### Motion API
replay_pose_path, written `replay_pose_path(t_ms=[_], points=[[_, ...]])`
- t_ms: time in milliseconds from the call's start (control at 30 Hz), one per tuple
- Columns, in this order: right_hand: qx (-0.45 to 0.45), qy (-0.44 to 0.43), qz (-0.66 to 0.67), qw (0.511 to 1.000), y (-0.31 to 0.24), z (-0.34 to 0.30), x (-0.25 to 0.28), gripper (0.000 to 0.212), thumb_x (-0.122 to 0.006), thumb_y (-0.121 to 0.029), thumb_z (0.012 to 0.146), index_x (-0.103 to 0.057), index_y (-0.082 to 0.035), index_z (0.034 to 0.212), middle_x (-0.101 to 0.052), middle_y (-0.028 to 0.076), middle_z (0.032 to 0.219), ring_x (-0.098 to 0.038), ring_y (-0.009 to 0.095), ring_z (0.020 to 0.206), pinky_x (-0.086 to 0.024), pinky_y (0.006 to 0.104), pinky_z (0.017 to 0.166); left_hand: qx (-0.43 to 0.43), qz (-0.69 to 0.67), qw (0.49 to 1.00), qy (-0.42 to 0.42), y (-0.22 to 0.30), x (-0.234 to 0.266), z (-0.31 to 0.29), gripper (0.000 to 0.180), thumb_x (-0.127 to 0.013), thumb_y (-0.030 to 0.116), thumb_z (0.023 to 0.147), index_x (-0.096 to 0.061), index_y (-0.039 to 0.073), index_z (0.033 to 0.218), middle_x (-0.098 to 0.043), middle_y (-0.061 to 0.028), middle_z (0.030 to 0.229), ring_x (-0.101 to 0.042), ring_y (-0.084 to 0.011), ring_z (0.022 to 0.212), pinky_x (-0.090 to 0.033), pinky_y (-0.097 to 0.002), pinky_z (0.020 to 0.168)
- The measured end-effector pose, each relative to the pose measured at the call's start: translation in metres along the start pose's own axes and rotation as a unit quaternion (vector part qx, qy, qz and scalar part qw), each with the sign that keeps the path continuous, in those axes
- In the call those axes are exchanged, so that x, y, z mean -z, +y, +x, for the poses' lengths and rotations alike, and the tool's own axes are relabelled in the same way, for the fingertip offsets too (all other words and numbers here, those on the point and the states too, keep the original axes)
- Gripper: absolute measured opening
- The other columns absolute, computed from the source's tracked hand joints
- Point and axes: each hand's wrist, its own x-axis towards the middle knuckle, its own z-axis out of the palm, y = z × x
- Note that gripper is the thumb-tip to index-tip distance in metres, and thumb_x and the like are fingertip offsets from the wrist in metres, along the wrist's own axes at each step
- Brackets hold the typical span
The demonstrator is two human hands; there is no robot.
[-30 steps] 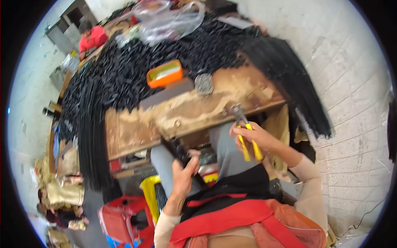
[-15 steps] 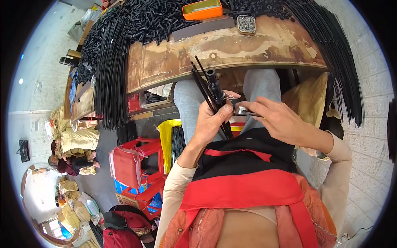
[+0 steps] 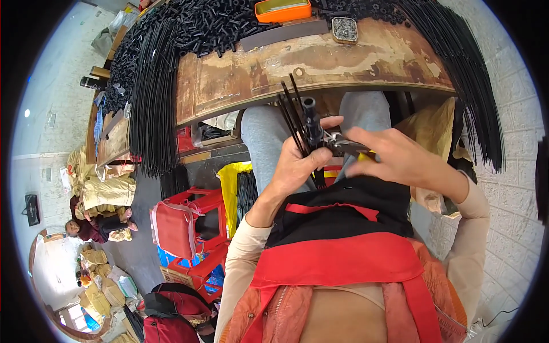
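Observation:
Over my lap, my left hand (image 3: 303,163) is closed around a black tube (image 3: 311,117) with a round open end. Several thin black rods, like umbrella ribs (image 3: 290,117), are gripped with it and point up and away. My right hand (image 3: 389,154), partly smeared by motion, is closed on dark-jawed pliers (image 3: 349,146) with a bit of yellow at the handle. The jaws are at the tube's right side, beside my left fingers, where thin bright wire shows. My fingers hide the rods' lower part.
Ahead stands a worn wooden table (image 3: 229,80) with a heap of black tubes (image 3: 211,26), an orange tray (image 3: 282,10) and a small box of metal bits (image 3: 345,30). Long black rods (image 3: 153,114) hang over its edge. Red stools (image 3: 183,223) stand left. A person (image 3: 94,223) sits farther off.
My right hand has brought the pliers up against the tube; before, white-looking material and loose wire ends showed between the hands. The tube and rods have shifted slightly right.

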Motion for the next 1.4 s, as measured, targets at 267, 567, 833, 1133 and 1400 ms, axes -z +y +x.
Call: replay_pose_path(t_ms=[267,567,833,1133,1400], points=[[-0.092,0.094,-0.037,0.991,-0.009,-0.02,-0.002,0.041,-0.073,-0.019,0.079,-0.049,0.0,0.107,-0.059,0.014,0.08,-0.063,0.028,0.069,-0.048,0.0362,0.059,0.029,0.06,0.998,0.012,0.003,-0.006,0.001,0.041,-0.066,0.009,0.089,-0.056,0.0,0.127,-0.061,0.0012,0.088,-0.052,-0.0045,0.07,-0.043,-0.0207,0.065],[-0.229,-0.192,0.514,0.804,-0.003,-0.009,0.005,0.039,-0.067,-0.004,0.083,-0.043,0.004,0.112,-0.059,0.009,0.062,-0.057,0.017,0.041,-0.045,0.0284,0.04,0.034,0.033,0.998,-0.032,-0.004,0.01,0.009,0.055,-0.069,0.039,0.088,-0.057,0.001,0.126,-0.056,0.0059,0.076,-0.045,-0.0019,0.065,-0.032,-0.0189,0.056],[0.049,0.159,-0.151,0.974,0.014,-0.009,-0.003,0.04,-0.064,-0.013,0.083,-0.044,0.005,0.113,-0.053,0.011,0.061,-0.056,0.027,0.049,-0.047,0.034,0.051,0.006,0.033,0.999,0.035,-0.009,0.007,0.008,0.051,-0.065,0.029,0.093,-0.051,-0.002,0.131,-0.045,0.0077,0.07,-0.038,-0.0026,0.062,-0.03,-0.0198,0.055],[-0.174,-0.05,0.177,0.967,0.002,-0.007,-0.008,0.033,-0.062,-0.017,0.087,-0.048,0.001,0.11,-0.055,0.011,0.071,-0.06,0.017,0.065,-0.045,0.0321,0.059,0.021,0.03,0.999,-0.008,-0.003,0.017,0.009,0.057,-0.064,0.033,0.092,-0.048,-0.003,0.133,-0.045,0.0057,0.071,-0.039,-0.0046,0.063,-0.032,-0.0213,0.057],[0.107,0.189,-0.226,0.95,0.013,0.005,0.012,0.028,-0.06,-0.02,0.091,-0.051,0.002,0.105,-0.057,0.011,0.073,-0.06,0.019,0.06,-0.047,0.0331,0.053,0.008,0.03,0.999,0.009,-0.002,0.021,0.012,0.054,-0.061,0.033,0.095,-0.048,-0.005,0.13,-0.041,0.0053,0.068,-0.038,-0.005,0.062,-0.032,-0.0211,0.057]])
